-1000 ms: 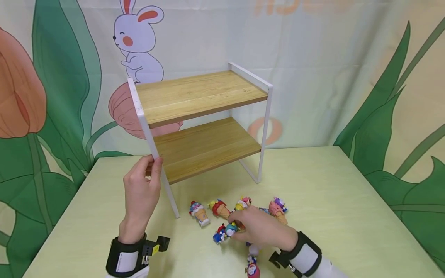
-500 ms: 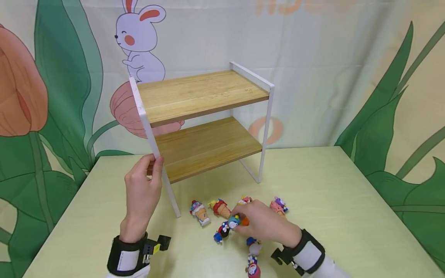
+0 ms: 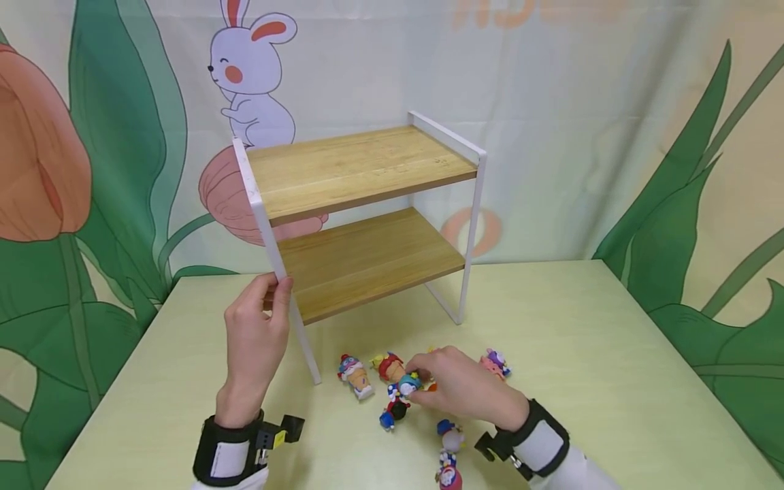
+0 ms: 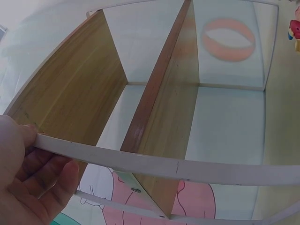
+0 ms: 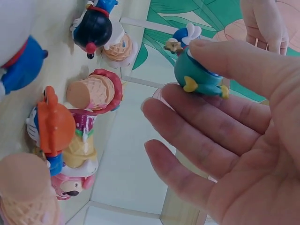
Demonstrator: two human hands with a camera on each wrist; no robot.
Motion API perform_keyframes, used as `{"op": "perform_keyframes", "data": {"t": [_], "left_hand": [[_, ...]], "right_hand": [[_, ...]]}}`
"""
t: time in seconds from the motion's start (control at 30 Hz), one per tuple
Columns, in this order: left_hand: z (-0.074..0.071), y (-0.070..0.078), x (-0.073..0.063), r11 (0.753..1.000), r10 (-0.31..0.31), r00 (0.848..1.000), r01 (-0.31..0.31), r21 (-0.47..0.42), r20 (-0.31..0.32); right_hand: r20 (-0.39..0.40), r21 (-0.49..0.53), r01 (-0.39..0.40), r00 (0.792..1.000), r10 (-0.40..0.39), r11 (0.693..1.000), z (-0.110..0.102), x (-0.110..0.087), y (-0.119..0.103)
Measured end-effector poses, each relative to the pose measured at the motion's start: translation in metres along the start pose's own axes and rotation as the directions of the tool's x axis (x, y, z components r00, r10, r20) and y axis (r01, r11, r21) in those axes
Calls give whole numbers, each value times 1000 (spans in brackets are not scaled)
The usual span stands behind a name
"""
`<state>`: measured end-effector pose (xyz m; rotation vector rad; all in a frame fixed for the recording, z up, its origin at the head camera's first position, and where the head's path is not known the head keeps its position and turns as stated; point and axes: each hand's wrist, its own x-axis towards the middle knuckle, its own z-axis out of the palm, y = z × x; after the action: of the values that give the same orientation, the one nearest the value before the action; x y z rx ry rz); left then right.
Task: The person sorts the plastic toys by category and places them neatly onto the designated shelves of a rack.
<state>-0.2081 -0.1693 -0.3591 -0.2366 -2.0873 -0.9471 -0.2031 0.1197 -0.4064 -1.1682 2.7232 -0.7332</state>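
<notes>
Head view: the left hand (image 3: 257, 333) pinches a white front leg (image 3: 273, 245) of the two-tier wooden shelf (image 3: 367, 170), its thumb and bent fingers closed on the metal. The right hand (image 3: 468, 388) grips a teal figurine (image 3: 409, 385) at its fingertips, in front of the shelf, near a black-and-blue figurine (image 3: 393, 412) and an ice-cream cone toy (image 3: 355, 376) on the table (image 3: 551, 354).

Left wrist view: the thumb lies at the white frame, the other fingers curled beneath it.

Right wrist view: the thumb presses the teal figurine against the nearest fingers; the outer fingers extend, loosely bent and slightly parted. An orange figurine (image 5: 58, 124) lies well apart from them.
</notes>
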Motion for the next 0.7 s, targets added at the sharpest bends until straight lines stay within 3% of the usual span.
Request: {"op": "perform_keyframes", "data": {"t": [0.27, 0.7], "left_hand": [[0, -1, -1, 1000, 4, 1000, -4, -1, -8], [0, -1, 0, 1000, 6, 1000, -7, -6, -7]], "right_hand": [[-6, 22, 33, 999, -32, 999, -4, 7, 1], [-15, -77, 46, 999, -47, 996, -23, 13, -7]]}}
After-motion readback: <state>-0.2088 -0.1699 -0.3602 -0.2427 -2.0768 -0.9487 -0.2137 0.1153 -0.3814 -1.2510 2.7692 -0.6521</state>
